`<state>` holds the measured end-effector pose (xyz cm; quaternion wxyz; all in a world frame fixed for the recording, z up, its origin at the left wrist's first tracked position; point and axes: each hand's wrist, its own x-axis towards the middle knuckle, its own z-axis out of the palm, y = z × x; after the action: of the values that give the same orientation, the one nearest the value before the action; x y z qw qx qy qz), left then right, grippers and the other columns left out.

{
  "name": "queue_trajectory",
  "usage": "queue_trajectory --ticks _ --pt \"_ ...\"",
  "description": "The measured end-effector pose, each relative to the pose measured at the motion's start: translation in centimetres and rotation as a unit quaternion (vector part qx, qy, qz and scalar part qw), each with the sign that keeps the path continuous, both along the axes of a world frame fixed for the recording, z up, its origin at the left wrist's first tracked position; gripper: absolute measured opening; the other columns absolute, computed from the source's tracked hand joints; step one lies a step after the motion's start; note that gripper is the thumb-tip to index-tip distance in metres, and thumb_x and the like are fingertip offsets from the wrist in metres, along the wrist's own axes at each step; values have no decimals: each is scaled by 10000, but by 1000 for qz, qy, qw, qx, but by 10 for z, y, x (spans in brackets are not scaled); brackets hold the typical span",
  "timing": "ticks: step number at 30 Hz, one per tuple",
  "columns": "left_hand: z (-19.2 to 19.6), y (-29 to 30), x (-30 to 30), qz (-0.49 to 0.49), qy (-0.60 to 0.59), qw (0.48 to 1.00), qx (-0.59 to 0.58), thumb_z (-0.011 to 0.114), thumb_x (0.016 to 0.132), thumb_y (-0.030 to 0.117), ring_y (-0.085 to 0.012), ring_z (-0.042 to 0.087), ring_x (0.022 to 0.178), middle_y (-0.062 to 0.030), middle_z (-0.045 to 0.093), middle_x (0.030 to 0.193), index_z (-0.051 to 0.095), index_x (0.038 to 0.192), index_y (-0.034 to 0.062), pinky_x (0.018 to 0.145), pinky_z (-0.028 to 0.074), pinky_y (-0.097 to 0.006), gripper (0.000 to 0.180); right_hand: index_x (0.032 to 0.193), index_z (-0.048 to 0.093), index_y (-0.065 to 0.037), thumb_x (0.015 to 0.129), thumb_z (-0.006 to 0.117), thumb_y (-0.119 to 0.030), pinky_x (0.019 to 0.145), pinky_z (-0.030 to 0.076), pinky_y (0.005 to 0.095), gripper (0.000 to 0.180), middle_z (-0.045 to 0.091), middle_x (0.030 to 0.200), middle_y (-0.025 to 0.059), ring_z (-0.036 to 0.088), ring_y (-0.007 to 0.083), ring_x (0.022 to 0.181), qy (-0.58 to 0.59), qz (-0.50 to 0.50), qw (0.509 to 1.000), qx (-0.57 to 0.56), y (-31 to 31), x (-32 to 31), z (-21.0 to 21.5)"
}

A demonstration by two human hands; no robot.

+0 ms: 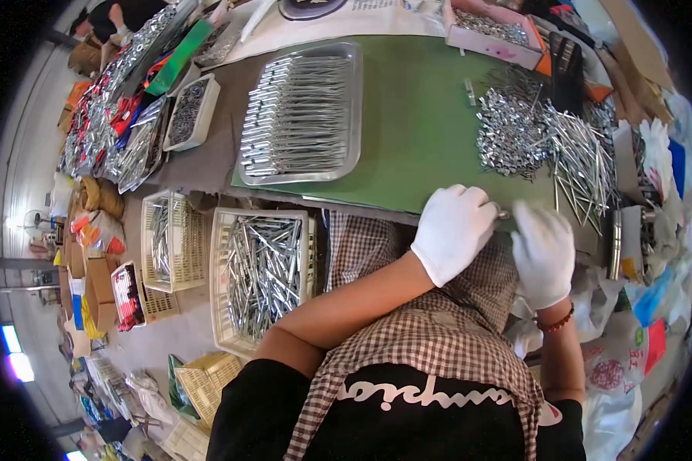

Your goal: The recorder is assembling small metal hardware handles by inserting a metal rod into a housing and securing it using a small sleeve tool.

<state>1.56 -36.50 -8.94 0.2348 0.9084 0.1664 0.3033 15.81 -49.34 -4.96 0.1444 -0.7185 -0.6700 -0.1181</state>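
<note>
Both my hands wear white gloves over the front edge of the green work surface (407, 115). My left hand (455, 233) is closed, with its fingers curled round a small shiny metal part (503, 215) that shows at the fingertips. Close beside it is my right hand (544, 250), its fingers smeared by motion. Beyond the hands lie a heap of small metal fittings (511, 138) and a loose bundle of long thin metal rods (583, 165). A metal tray (354, 107) to the left holds rows of slender metal pieces laid side by side.
Below the table's left part stands a cream plastic crate (221, 284) full of metal rods, beside a smaller crate (178, 261). A white tub (206, 115) of small dark parts sits at the left. A pink box (484, 42) of small metal pieces stands at the back.
</note>
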Motion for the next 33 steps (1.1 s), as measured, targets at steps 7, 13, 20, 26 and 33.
queue_trajectory --ticks 7,13,20,26,33 --pt "-2 9 4 11 20 1000 13 696 800 166 -296 622 743 -65 641 786 733 847 119 678 497 -435 77 1438 489 -35 954 579 -230 1003 442 478 530 607 1273 239 578 402 1146 -70 -493 860 -112 -76 93 -19" --pt "-9 5 7 19 12 1000 -8 733 775 140 -305 615 781 -61 638 821 735 865 105 707 482 -437 97 1411 536 -35 900 661 -131 981 464 423 535 630 1243 202 602 373 1080 102 -354 921 127 -81 72 -27" --pt "-11 4 6 10 -4 1000 -4 734 777 128 -327 611 789 -86 637 837 724 870 76 731 474 -440 107 1420 551 -258 797 792 -275 562 509 406 669 626 804 110 635 303 624 178 -200 963 28 -33 -25 -32" --pt "-8 4 10 22 17 1000 5 742 782 142 -324 612 793 -91 641 846 721 870 70 743 474 -433 116 1394 591 -219 779 808 -216 611 531 395 652 663 805 120 657 319 667 211 -220 952 -13 -31 -31 -28" --pt "-5 3 10 31 28 999 7 739 793 145 -307 601 792 -84 634 840 746 935 90 736 473 -417 152 1418 546 -53 898 691 -108 917 514 356 543 671 1248 184 677 286 1101 222 -359 893 154 -65 18 -8"
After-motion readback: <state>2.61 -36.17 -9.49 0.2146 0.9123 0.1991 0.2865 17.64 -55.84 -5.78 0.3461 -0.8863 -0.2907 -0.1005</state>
